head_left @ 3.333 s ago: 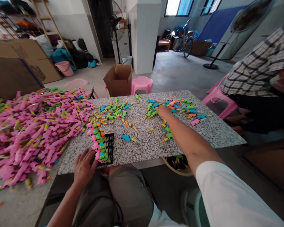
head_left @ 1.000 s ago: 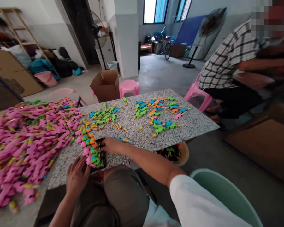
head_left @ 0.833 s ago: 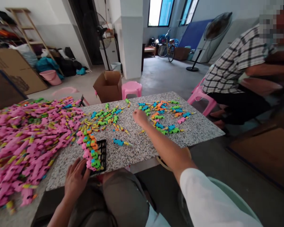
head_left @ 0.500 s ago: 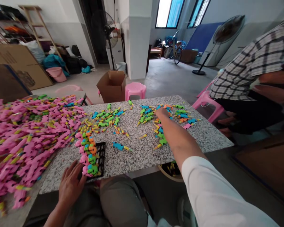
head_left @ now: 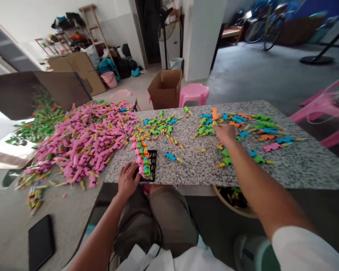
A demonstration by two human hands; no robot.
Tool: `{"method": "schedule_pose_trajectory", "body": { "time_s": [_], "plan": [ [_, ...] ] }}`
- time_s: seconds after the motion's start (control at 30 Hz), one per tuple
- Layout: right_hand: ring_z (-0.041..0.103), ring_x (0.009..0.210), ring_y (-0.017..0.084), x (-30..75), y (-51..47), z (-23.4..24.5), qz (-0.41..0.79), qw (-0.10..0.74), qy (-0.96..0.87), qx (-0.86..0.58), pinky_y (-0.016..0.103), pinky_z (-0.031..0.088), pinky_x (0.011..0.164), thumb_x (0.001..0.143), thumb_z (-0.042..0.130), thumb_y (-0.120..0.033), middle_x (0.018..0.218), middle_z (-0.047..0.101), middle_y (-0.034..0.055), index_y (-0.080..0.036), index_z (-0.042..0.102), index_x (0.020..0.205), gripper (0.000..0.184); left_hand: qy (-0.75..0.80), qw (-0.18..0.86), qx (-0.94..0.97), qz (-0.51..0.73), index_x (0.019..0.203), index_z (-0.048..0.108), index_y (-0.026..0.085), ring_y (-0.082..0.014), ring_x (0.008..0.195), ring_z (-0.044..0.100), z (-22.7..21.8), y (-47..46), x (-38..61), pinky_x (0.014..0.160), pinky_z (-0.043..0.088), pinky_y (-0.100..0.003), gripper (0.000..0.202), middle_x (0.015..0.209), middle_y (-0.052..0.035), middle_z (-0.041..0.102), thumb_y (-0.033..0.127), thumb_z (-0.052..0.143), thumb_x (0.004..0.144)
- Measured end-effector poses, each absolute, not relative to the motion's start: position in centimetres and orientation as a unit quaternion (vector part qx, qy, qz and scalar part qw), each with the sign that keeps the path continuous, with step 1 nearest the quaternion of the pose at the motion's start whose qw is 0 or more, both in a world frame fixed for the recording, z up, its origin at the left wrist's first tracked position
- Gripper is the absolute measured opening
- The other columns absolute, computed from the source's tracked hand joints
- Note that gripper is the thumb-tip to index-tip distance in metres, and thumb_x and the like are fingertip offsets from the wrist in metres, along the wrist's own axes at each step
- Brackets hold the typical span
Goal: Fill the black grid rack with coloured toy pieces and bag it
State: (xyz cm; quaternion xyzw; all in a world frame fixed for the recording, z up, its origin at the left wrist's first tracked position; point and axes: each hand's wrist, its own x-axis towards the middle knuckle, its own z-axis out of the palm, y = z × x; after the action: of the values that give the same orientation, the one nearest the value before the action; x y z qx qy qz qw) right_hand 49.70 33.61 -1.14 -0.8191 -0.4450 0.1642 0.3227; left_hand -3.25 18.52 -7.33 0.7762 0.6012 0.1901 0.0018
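Observation:
My right hand reaches over the speckled tabletop, its fingers pinched on an orange plastic toy piece with a yellow end, which points upward. Around it lie blue, green and orange toy pieces, among them a green one. My left hand lies at the table's front edge, fingers stretched out beside a black gridded tray and touching its left side. Rows of pink, orange, green and blue pieces stand in the tray. A single blue piece with a yellow end lies right of it.
A big heap of pink pieces covers the left table, with green ones behind. A black phone-like slab lies at lower left. A cardboard box and pink stool stand beyond. A round tub sits under the table.
The view has swung left and down. My right hand now has an orange piece raised in its fingers. My left hand stays beside the tray.

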Motion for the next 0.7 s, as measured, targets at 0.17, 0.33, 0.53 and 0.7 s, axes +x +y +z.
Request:
{"method": "schedule_pose_trajectory", "body": {
  "time_s": [0.17, 0.33, 0.53, 0.7],
  "plan": [
    [0.06, 0.056, 0.016, 36.1, 25.2, -2.1, 0.407, 0.408, -0.541, -0.612, 0.026, 0.047, 0.057, 0.091, 0.067, -0.046, 0.066, 0.069, 0.0035, -0.018, 0.073, 0.082, 0.03, 0.608, 0.019, 0.771, 0.19, 0.142, 0.064, 0.027, -0.0322, 0.151, 0.048, -6.8, 18.2, -2.8, 0.126, 0.033, -0.059, 0.043, 0.149, -0.0074, 0.066, 0.042, 0.051, 0.103],
    [0.059, 0.058, 0.015, 25.6, 21.4, -3.6, 0.52, 0.347, -0.608, -0.49, 0.025, 0.045, 0.058, 0.089, 0.066, -0.034, 0.065, 0.067, -0.0007, -0.021, 0.069, 0.081, 0.015, 0.607, 0.029, 0.769, 0.198, 0.142, 0.065, 0.028, -0.031, 0.151, 0.047, -6.7, 18.2, -2.7, 0.128, 0.032, -0.057, 0.043, 0.148, -0.0055, 0.067, 0.041, 0.052, 0.103],
    [0.059, 0.07, 0.017, 22.9, 21.1, -3.9, 0.44, 0.303, -0.678, -0.505, 0.025, 0.041, 0.065, 0.09, 0.067, -0.027, 0.071, 0.069, -0.0001, -0.019, 0.067, 0.074, 0.017, 0.611, 0.034, 0.765, 0.198, 0.144, 0.064, 0.029, -0.0323, 0.151, 0.046, -7.0, 18.3, -2.7, 0.128, 0.031, -0.06, 0.045, 0.149, -0.0052, 0.066, 0.042, 0.053, 0.103],
    [0.064, 0.074, 0.019, 22.3, 21.4, -4.0, 0.405, 0.268, -0.716, -0.501, 0.026, 0.04, 0.066, 0.091, 0.069, -0.026, 0.079, 0.074, 0.0029, -0.019, 0.073, 0.083, 0.012, 0.614, 0.033, 0.762, 0.202, 0.143, 0.065, 0.028, -0.0316, 0.152, 0.046, -7.2, 18.2, -2.7, 0.128, 0.03, -0.058, 0.044, 0.15, -0.0051, 0.065, 0.041, 0.053, 0.103]
  ]
}}
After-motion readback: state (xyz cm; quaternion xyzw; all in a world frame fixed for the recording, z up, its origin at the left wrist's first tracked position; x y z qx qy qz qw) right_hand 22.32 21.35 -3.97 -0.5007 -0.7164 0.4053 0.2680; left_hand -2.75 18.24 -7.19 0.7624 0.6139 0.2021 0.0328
